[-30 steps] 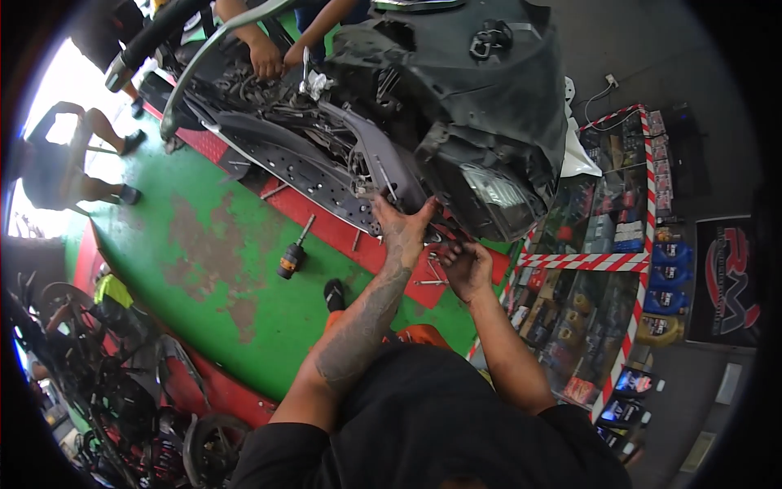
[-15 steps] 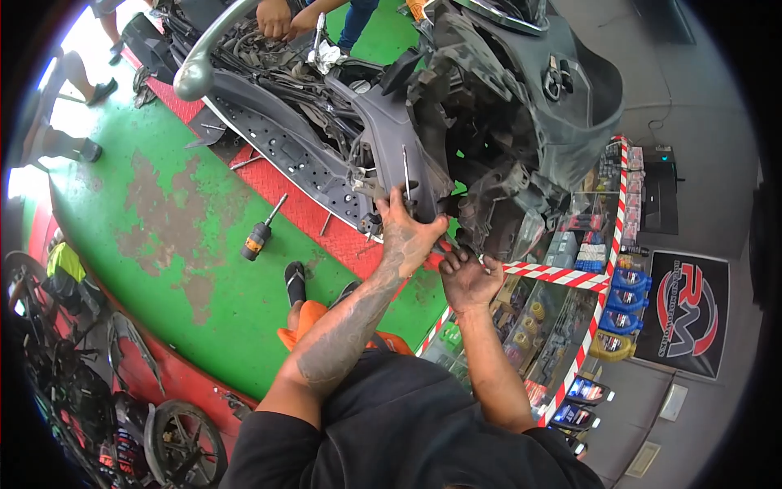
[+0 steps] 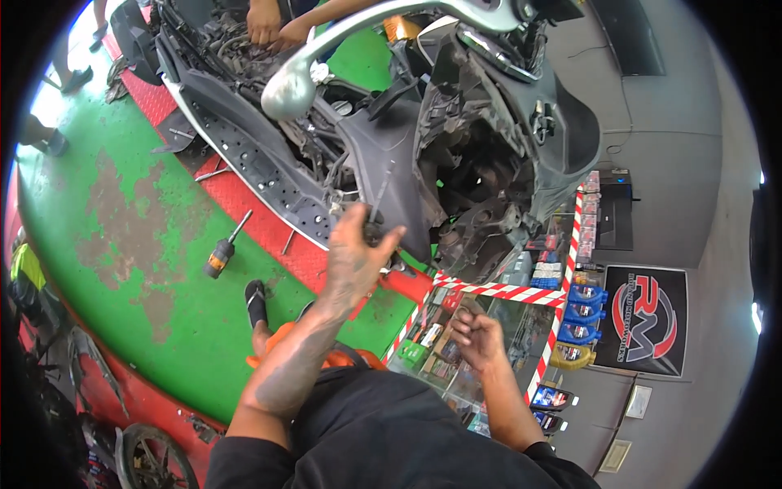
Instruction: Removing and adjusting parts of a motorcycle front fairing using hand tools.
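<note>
A partly stripped scooter (image 3: pixel 387 143) fills the upper middle, with plastic panels and an open front cavity. My left hand (image 3: pixel 358 253) is raised at its lower panel, thumb and fingers apart, beside the lower end of a thin metal tool (image 3: pixel 384 183); whether they touch is unclear. My right hand (image 3: pixel 479 338) is away from the scooter, fingers curled, over a glass display case (image 3: pixel 432 350); what it may hold is too small to make out. A yellow-and-black power tool (image 3: pixel 218 259) with a long shaft lies on the green floor, left of my left hand.
Another person's hands (image 3: pixel 265 24) work in the scooter's body. A silver handlebar end (image 3: pixel 289 90) juts across the top. Red steel plates (image 3: pixel 232 200) lie beneath the scooter. Motorcycle parts (image 3: pixel 151 456) are at lower left. Oil bottles (image 3: pixel 582 314) line the right beside a wall banner (image 3: pixel 639 318).
My right hand has come away from the scooter's lower front and moved downward. My left hand's fingers look more spread. The view has shifted, with the handlebar now further right across the scooter.
</note>
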A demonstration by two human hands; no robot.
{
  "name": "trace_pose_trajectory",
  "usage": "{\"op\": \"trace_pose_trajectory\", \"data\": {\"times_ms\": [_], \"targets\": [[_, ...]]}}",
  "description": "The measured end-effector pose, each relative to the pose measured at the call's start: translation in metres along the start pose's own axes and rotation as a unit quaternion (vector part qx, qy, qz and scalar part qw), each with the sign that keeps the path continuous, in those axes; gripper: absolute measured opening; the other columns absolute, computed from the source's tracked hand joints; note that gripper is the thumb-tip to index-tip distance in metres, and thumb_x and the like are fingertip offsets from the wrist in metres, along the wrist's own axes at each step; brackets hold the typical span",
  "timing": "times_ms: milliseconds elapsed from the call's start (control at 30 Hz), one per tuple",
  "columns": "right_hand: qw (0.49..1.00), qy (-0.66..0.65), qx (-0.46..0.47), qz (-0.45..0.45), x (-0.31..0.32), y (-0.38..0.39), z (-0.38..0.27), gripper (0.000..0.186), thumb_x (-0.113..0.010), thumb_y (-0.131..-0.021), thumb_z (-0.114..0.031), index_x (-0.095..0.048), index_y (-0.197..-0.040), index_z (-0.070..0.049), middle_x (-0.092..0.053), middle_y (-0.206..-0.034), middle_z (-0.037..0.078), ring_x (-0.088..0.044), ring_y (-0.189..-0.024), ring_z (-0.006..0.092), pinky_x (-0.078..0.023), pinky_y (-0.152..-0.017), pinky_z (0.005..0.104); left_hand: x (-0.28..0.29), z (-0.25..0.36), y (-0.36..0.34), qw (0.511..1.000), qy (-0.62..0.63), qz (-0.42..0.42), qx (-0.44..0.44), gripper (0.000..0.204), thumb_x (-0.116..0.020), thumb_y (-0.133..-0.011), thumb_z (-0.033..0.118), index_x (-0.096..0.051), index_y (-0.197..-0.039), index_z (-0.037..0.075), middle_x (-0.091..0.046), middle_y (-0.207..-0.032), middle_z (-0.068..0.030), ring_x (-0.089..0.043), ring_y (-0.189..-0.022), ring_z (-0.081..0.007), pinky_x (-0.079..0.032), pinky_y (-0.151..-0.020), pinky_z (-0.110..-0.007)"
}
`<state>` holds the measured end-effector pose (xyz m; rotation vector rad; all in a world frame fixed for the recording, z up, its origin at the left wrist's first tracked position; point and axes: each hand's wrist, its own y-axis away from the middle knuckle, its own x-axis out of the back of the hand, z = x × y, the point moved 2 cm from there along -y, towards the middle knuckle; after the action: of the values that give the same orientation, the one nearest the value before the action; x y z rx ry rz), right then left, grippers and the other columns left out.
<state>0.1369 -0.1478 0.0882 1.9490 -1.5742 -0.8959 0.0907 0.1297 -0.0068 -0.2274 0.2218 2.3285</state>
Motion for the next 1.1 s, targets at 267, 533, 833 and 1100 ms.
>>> {"op": "trace_pose_trajectory", "data": {"times_ms": [267,533,833,1100], "targets": [[0.583,0.586,0.562,0.021,-0.192,0.084,-0.136,0.036,-0.072,-0.081,-0.017,-0.066,-0.112,0.000,-0.042,-0.065,-0.006,-0.031,-0.055,0.0015,-0.023,-0.052,0.0213,0.019,0.168,-0.070,0.810,-0.206,0.110,-0.538,0.033,-0.075,-0.073,0.014,-0.064,-0.104,0.015,-0.062,-0.114,-0.0040,-0.064,-0.103,-0.0246,-0.058,-0.075,-0.032],[0.267,0.747,0.607,0.044,-0.275,0.035,-0.154,0.038,-0.073,-0.073,-0.020,-0.069,-0.107,-0.005,-0.062,-0.083,0.011,-0.059,-0.079,0.0318,-0.051,-0.075,0.0422,0.038,0.171,-0.097,0.803,-0.215,-0.006,-0.555,0.025,-0.070,-0.075,0.009,-0.065,-0.099,0.013,-0.068,-0.106,-0.0019,-0.065,-0.107,-0.0215,-0.058,-0.080,-0.031],[0.298,0.681,0.668,0.030,-0.258,0.027,-0.155,0.046,-0.074,-0.076,-0.015,-0.062,-0.120,-0.006,-0.061,-0.082,0.009,-0.054,-0.069,0.0212,-0.045,-0.064,0.0327,0.025,0.163,-0.089,0.856,-0.162,0.002,-0.491,0.033,-0.075,-0.074,0.006,-0.068,-0.106,0.010,-0.066,-0.108,-0.0101,-0.066,-0.098,-0.0262,-0.055,-0.079,-0.037],[0.505,0.598,0.610,0.122,-0.123,0.038,-0.074,0.078,-0.086,-0.068,-0.017,-0.047,-0.133,-0.001,-0.046,-0.080,0.001,-0.042,-0.066,0.0134,-0.039,-0.060,0.0257,-0.015,0.011,0.000,0.971,-0.094,0.107,-0.193,0.057,-0.091,-0.063,0.024,-0.051,-0.097,0.001,-0.051,-0.106,-0.0117,-0.056,-0.092,-0.0241,-0.050,-0.071,-0.037]]}}
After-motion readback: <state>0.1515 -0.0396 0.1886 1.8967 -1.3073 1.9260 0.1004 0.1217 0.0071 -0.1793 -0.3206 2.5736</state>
